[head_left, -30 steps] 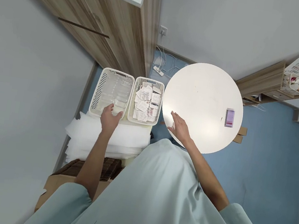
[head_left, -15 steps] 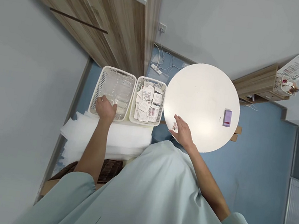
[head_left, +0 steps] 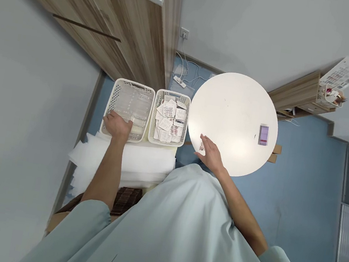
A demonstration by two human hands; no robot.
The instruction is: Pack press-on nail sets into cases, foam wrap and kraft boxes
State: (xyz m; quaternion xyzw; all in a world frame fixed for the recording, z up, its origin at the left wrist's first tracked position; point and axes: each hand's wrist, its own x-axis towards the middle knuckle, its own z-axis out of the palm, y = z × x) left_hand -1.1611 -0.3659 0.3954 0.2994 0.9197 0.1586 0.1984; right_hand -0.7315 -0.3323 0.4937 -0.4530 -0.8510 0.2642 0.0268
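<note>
My left hand (head_left: 118,126) is over the near left part of a white plastic basket (head_left: 116,82) that holds clear plastic cases (head_left: 134,104). Its thumb is spread away from the fingers, which reach the basket's left rim. I cannot tell whether it touches the cases. My right hand (head_left: 213,155) is at the near edge of a round white table (head_left: 233,109), fingers stretched out and thumb apart. Just beyond its thumb and fingers, a small printed card (head_left: 202,146) lies on the tabletop, partly hidden by the hand.
A second white basket (head_left: 151,129) stands between, filled with printed cards (head_left: 166,123). White foam sheets (head_left: 144,159) lie in front of the baskets. A phone (head_left: 263,134) rests at the table's right side. A wooden cabinet (head_left: 113,16) rises behind the baskets; a power strip (head_left: 179,82) is on the floor.
My left hand has shifted slightly left over the basket, its fingers now at the rim. The right hand stays by the card. The whole view has shifted a little.
</note>
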